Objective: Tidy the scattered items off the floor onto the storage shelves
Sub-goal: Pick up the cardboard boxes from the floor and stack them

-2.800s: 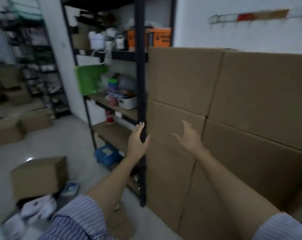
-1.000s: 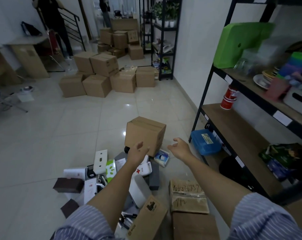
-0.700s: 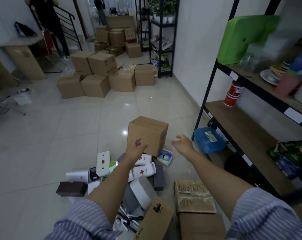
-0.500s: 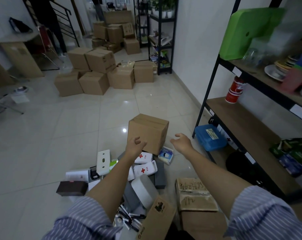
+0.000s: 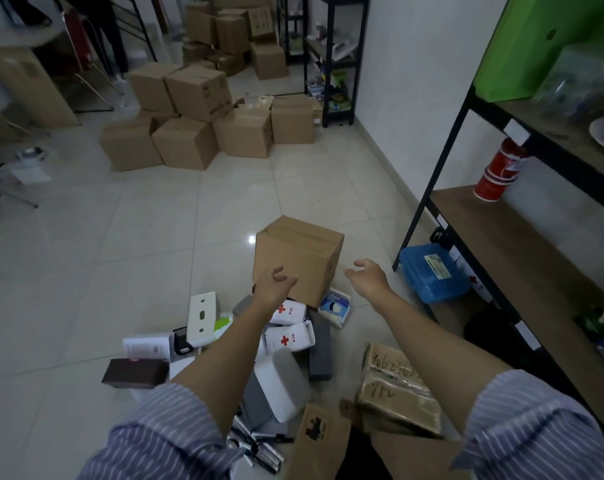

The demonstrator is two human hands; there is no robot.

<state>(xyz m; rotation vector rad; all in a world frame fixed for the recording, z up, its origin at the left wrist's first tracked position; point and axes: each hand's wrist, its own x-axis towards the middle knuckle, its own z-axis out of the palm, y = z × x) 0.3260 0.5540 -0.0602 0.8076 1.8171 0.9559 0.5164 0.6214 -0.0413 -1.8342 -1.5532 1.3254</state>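
Pale tiled floor (image 5: 148, 244) with a heap of stuff near the middle — a sealed cardboard box (image 5: 295, 258), two white first-aid pouches (image 5: 288, 327) with red crosses, a dark brown box (image 5: 134, 373), a taped parcel (image 5: 396, 386). Far back, a stack of cartons (image 5: 203, 123). On the right, the black shelving unit (image 5: 442, 188) — a red cup (image 5: 498, 171) on its wooden board, a blue case (image 5: 432, 273) on the floor underneath.
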